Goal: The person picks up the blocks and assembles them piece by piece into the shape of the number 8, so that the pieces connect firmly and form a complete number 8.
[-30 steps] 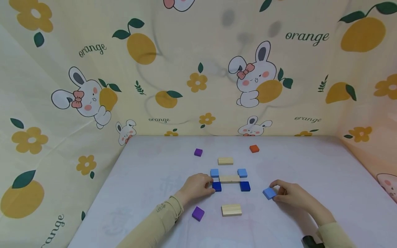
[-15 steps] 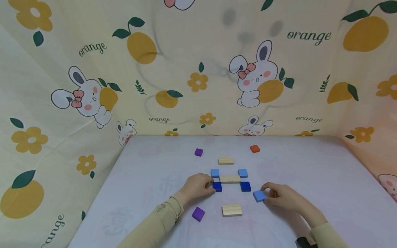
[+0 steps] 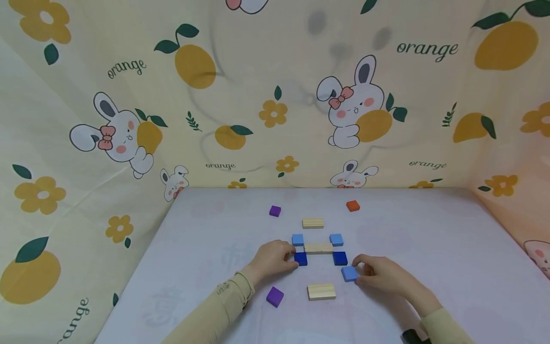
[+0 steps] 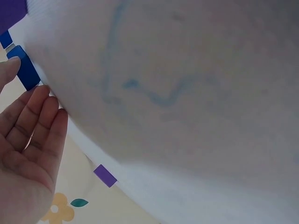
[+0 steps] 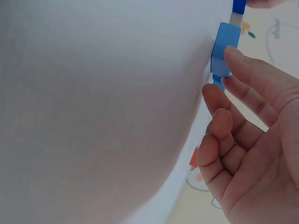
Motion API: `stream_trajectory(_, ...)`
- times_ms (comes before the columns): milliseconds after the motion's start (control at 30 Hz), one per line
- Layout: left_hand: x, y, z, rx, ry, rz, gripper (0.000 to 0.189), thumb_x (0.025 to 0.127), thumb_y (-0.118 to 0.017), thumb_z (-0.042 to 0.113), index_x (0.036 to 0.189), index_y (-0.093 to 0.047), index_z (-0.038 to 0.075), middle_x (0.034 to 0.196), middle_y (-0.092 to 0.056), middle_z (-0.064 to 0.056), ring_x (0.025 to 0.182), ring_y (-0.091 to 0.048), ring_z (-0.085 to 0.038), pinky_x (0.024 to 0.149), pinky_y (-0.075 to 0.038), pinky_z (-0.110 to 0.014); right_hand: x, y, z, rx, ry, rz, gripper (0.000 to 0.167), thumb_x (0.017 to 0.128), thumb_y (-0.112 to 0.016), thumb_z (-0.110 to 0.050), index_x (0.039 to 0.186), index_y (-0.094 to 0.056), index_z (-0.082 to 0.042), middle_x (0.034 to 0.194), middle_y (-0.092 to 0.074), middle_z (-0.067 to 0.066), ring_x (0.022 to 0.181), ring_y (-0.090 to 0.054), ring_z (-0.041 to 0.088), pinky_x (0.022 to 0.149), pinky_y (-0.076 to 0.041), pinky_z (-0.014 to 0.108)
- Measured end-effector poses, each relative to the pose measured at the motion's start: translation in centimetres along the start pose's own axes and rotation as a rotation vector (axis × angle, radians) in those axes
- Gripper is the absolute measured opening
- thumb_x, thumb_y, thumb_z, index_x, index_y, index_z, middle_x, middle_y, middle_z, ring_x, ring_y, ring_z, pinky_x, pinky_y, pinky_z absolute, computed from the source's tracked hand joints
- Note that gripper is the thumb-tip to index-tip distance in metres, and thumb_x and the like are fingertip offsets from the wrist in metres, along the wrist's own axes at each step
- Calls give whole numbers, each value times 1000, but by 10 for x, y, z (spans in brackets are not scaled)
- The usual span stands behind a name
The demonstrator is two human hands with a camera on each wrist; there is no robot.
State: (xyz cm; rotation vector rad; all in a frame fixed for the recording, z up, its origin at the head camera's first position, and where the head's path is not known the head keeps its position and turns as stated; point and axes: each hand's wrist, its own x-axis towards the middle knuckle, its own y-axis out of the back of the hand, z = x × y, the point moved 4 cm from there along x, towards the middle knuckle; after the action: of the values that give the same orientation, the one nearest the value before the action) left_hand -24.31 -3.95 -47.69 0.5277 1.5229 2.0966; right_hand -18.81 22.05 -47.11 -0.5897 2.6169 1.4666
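In the head view my right hand [image 3: 384, 274] pinches a light blue block [image 3: 350, 274] between thumb and index finger, its other fingers loosely curled. That block is just in front of the right dark blue block [image 3: 340, 258]. My left hand [image 3: 272, 258] holds the left dark blue block [image 3: 301, 259] by its left side, thumb at the front and index finger at the back; the left wrist view shows the thumb over this block [image 4: 25, 70]. A flat wooden plank [image 3: 318, 248] lies between the dark blue blocks. Behind them sit two more light blue blocks [image 3: 298, 240].
One wooden plank [image 3: 321, 291] lies in front and another [image 3: 312, 223] behind. Purple blocks lie at the front left [image 3: 275, 296] and back left [image 3: 275, 210], an orange block [image 3: 353, 206] at the back right. A patterned cloth [image 3: 258, 95] hangs behind the white table [image 3: 429, 229].
My right hand has moved left with the light blue block, bringing it in front of the right dark blue block. The left hand has stayed in place.
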Motion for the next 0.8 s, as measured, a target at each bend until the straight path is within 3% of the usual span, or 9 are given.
stream_trajectory(200, -1, 0, 0, 8, -14, 11, 29, 81, -69, 36, 100, -70, 14, 65, -49, 10, 60, -41, -3, 53, -33, -15, 3, -3, -6, -21, 28, 19, 30, 79, -71, -21, 107, -60, -19, 69, -52, -5, 62, -46, 10, 56, -37, 23)
stream_trajectory(800, -1, 1, -3, -3, -4, -6, 34, 81, -68, 40, 102, -69, 14, 65, -49, 11, 61, -42, -3, 55, -35, -16, 7, -9, -12, -46, -16, 27, 30, 79, -72, -24, 105, -59, -18, 71, -55, -5, 64, -47, 11, 58, -39, 25)
